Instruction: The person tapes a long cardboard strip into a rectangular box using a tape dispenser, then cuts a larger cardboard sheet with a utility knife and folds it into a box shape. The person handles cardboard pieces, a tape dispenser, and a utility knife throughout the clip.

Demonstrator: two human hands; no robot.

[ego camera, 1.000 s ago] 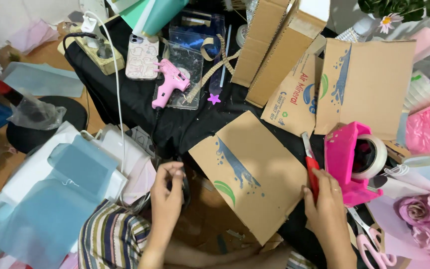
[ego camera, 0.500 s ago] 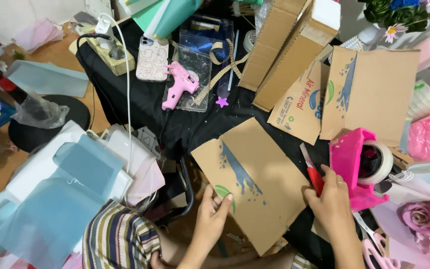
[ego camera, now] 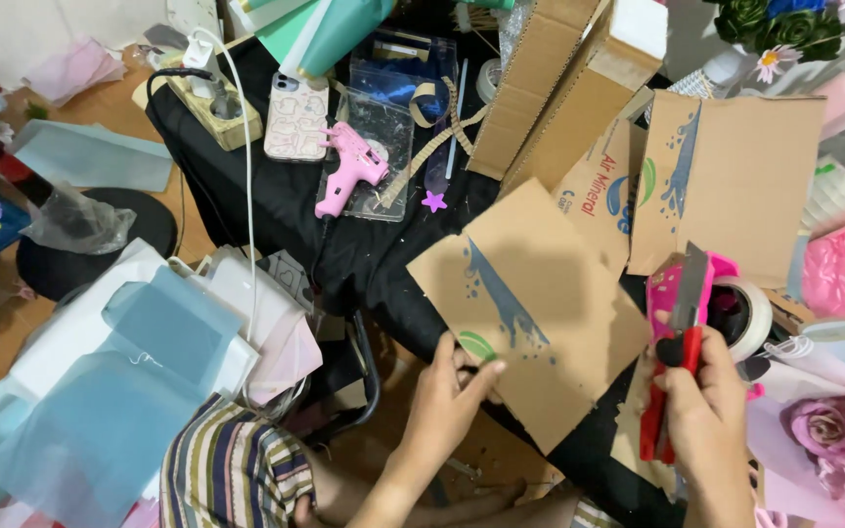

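My left hand (ego camera: 449,396) grips the near corner of a flat brown cardboard piece (ego camera: 530,308) with a blue and green print, holding it over the black table (ego camera: 344,244). My right hand (ego camera: 701,411) is closed around a red utility knife (ego camera: 672,367) with its blade extended, pointing up and away, just right of the cardboard. Behind the knife sits a pink tape dispenser (ego camera: 711,298) with a roll of clear tape.
A pink glue gun (ego camera: 349,176), a phone (ego camera: 295,117) and a power strip (ego camera: 212,103) lie on the table's far left. Cardboard boxes (ego camera: 559,88) and a printed flap (ego camera: 726,181) stand behind. Pink paper roses (ego camera: 838,430) lie at right, blue sheets (ego camera: 119,381) at left.
My left hand moved from my lap to the cardboard's near corner and took hold of it. My right hand raised the knife upright beside the cardboard.
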